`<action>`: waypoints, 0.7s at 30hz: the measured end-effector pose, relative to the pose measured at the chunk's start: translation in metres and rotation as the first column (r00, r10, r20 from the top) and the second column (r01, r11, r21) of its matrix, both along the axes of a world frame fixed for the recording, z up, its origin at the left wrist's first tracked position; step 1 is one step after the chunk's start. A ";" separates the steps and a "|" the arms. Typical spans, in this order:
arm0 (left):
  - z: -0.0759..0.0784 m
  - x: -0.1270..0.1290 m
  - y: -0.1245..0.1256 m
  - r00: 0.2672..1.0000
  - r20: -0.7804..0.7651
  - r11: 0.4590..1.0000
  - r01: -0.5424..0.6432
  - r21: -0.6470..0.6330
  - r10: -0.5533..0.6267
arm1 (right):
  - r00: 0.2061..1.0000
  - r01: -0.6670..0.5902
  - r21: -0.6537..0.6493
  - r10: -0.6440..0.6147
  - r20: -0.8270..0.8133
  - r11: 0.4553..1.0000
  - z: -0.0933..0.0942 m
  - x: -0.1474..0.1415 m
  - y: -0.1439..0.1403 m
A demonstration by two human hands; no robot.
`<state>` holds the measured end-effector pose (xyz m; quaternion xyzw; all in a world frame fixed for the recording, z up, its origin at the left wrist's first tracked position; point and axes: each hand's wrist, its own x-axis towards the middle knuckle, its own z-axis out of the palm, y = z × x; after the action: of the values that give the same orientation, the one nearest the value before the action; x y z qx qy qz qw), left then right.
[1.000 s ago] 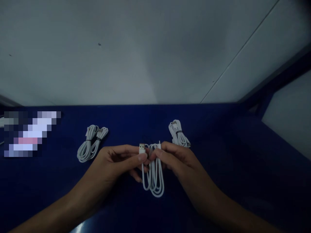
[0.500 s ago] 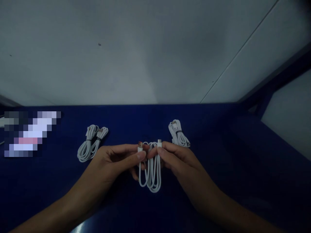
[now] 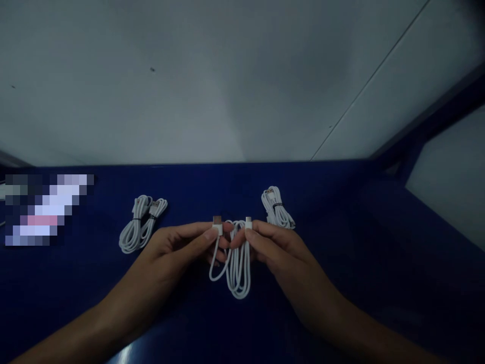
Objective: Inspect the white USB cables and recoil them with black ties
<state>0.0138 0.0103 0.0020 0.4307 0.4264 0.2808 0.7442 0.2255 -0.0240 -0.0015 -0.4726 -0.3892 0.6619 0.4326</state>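
Between my hands hangs a coiled white USB cable (image 3: 239,273), held up above the blue table. My left hand (image 3: 182,247) pinches its wide USB-A plug (image 3: 217,224) between thumb and fingers, the flat metal face turned toward me. A slack loop of cord drops below that plug. My right hand (image 3: 278,247) is closed on the slimmer USB-C plug (image 3: 248,223) and the upper part of the coil. Both metal ends point up and away from me. The fingers behind the coil are partly hidden.
Two tied white cable bundles (image 3: 137,225) lie on the blue table (image 3: 212,187) to the left. Another tied bundle (image 3: 278,207) lies beyond my right hand. A pixelated bright object (image 3: 53,210) is at far left. A pale wall (image 3: 189,101) rises behind the table.
The USB-A plug in my left hand has turned so its broad face shows, and it sits slightly higher. Its cord loop swung left, apart from the coil. My right hand stays almost still.
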 end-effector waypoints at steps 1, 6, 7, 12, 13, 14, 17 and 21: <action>0.000 0.000 0.000 1.000 -0.010 1.000 0.000 -0.003 0.000 | 1.000 -0.004 0.000 0.004 0.000 1.000 0.000 0.000 0.000; 0.000 0.000 0.003 0.999 -0.046 1.000 -0.014 0.020 0.014 | 0.999 -0.007 0.014 0.006 0.042 1.000 0.000 0.001 0.000; 0.000 0.000 0.003 0.999 -0.047 1.000 -0.014 0.024 0.015 | 0.999 -0.006 0.009 0.006 0.044 1.000 0.000 0.002 0.000; -0.001 -0.001 0.002 0.999 -0.042 0.999 -0.005 0.033 0.006 | 1.000 -0.021 -0.019 0.021 -0.012 1.000 0.001 0.002 0.000; -0.001 0.000 0.002 0.999 -0.044 0.999 -0.003 0.032 0.005 | 1.000 -0.021 -0.016 0.021 -0.018 1.000 0.001 0.002 -0.001; -0.001 0.000 0.002 0.999 -0.048 0.999 -0.005 0.033 0.007 | 1.000 -0.019 -0.011 0.019 -0.019 1.000 0.001 0.002 -0.001; -0.001 0.001 0.002 0.998 -0.055 0.999 -0.012 0.035 0.014 | 1.000 -0.014 -0.001 0.014 -0.021 1.000 0.000 0.002 -0.002; -0.002 0.002 0.002 0.999 -0.028 0.999 -0.031 0.027 0.032 | 1.000 -0.009 -0.001 0.009 -0.009 1.000 -0.003 0.002 -0.002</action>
<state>0.0154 0.0125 0.0002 0.4379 0.4399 0.2921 0.7276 0.2273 -0.0259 -0.0045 -0.4682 -0.3888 0.6662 0.4311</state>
